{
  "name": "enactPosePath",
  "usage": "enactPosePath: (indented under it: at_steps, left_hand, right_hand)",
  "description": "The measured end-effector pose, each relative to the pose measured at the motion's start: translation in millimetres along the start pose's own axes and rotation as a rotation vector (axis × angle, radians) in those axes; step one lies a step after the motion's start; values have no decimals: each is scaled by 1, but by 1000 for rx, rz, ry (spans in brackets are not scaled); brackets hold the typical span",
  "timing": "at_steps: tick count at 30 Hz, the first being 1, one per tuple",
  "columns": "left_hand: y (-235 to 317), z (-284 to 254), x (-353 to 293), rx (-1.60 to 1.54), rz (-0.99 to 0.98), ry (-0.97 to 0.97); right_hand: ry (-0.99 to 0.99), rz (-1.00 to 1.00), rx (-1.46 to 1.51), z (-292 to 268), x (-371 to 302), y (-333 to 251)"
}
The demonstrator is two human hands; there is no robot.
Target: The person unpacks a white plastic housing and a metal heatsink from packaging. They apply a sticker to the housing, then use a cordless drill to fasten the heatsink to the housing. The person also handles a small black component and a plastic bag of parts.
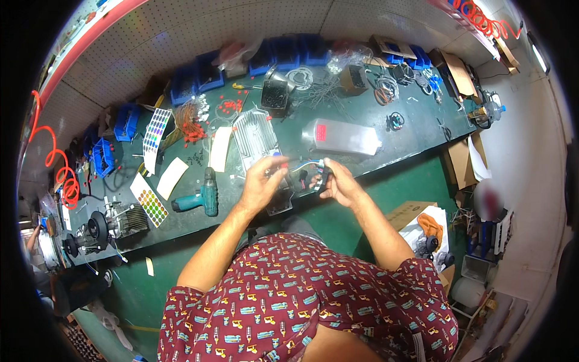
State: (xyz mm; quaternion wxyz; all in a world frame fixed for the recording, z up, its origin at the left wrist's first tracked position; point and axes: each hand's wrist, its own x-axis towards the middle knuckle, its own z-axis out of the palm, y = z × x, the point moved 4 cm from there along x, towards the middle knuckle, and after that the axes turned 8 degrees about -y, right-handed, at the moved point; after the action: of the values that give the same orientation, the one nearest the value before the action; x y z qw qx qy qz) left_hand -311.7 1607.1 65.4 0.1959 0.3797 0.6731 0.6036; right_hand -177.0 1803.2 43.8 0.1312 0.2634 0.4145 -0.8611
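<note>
My right hand grips a small black part with wires just in front of the bench edge. Blue and white wires run from that part toward my left hand. The left fingers are curled in a pinch; what lies between their tips is too small to tell. Behind the left hand is a silver finned metal housing on the bench, its near end partly covered by the hand. A translucent rectangular cover with a red label lies to the right of the housing.
A teal cordless drill lies left on the green bench. Sticker sheets, a motor assembly and red caps are around it. Blue bins line the back. An open carton stands at right below the bench.
</note>
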Motion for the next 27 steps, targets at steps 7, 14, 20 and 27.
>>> enactPosePath:
  at_steps: [7, 14, 20, 27]
  left_hand:
    - [-8, 18, -9, -41, -115, -108]
    - [-4, 28, -5, -78, -85, -170]
    - [-9, 25, -12, -129, -198, -141]
    - [-12, 24, -13, -65, -142, -117]
  right_hand:
    - [56, 4, 48, -2, 19, 14]
    - [82, 17, 178, 4, 37, 28]
    - [68, 55, 146, 12, 35, 29]
    - [42, 51, 104, 14, 34, 29]
